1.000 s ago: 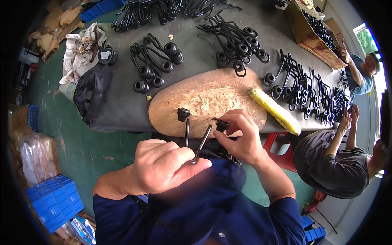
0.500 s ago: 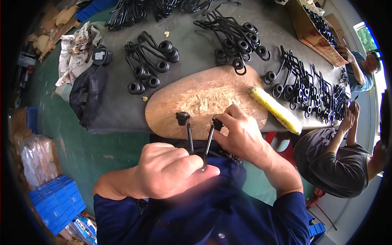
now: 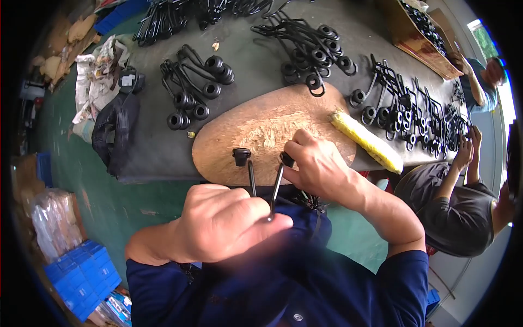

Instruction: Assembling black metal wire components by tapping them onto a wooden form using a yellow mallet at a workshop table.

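Observation:
A black bent metal rod (image 3: pixel 276 188), U-shaped with two legs, points away from me. My left hand (image 3: pixel 220 223) is closed around its near, bent end, thumb stretched to the right. One black rubber bushing (image 3: pixel 241 157) sits at the tip of the left leg, over the near part of a worn wooden board (image 3: pixel 218 144). At the right leg's tip, my right hand (image 3: pixel 320 163) pinches another black rubber bushing (image 3: pixel 286 159), its fingers partly hiding it. Whether the bushings touch the wood I cannot tell.
Rods with bushings lie in piles (image 3: pixel 197 87) on the grey table (image 3: pixel 158 155). A yellow wrapped roll (image 3: pixel 368 143) rests on the board's right edge. At right, two people work beside more rods and a cardboard box (image 3: pixel 419 41). Blue crates (image 3: pixel 81 278) stand lower left.
The rod has tilted slightly, so the left leg's looped end now shows less behind its bushing. My right hand has shifted slightly upward; both hands keep their hold. The whole view has shifted slightly.

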